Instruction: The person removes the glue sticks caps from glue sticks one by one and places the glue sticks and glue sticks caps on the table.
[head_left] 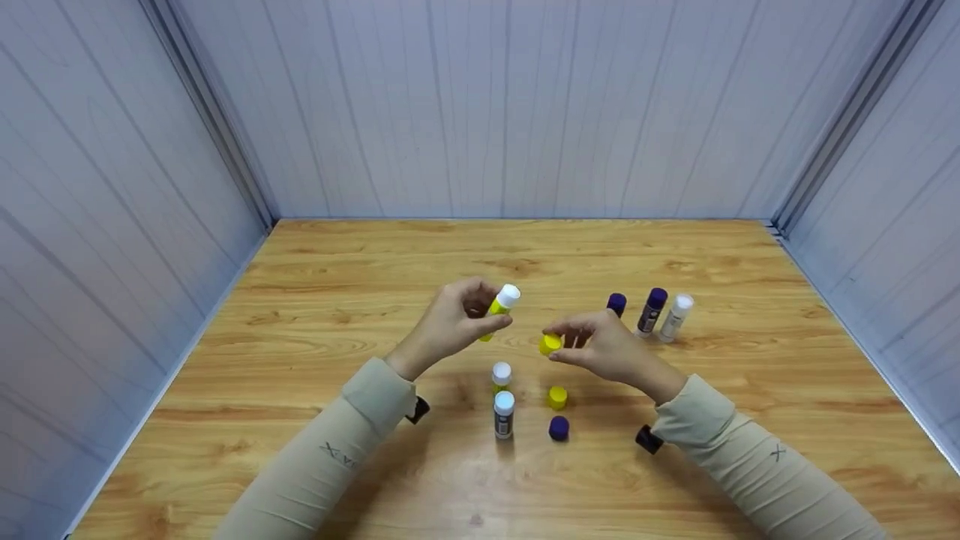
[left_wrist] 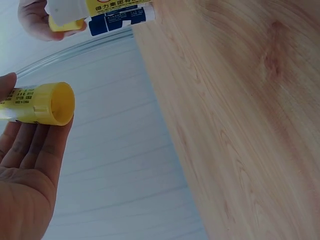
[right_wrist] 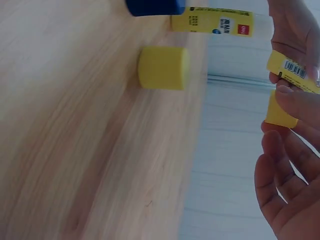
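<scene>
My left hand [head_left: 450, 321] grips a yellow glue stick [head_left: 507, 297] above the table, its white end tilted up. In the left wrist view the glue stick's hollow yellow base [left_wrist: 61, 104] faces the camera. To the right, my right hand [head_left: 611, 351] pinches a yellow cap [head_left: 551, 344] between thumb and fingertips, apart from the glue stick. Below the hands stand another yellow glue stick [head_left: 501, 373] with a white top and a dark-labelled glue stick [head_left: 504, 416], also white-topped. Beside these two sit a second yellow cap [head_left: 557, 397] and a dark blue cap [head_left: 559, 429].
Beyond my right hand stand a glue stick with a dark purple cap [head_left: 616, 302], partly hidden by the hand, another dark glue stick [head_left: 652, 311] and a white glue stick [head_left: 676, 317]. Pale panel walls [head_left: 502, 112] enclose the wooden table [head_left: 337, 277] behind and at both sides.
</scene>
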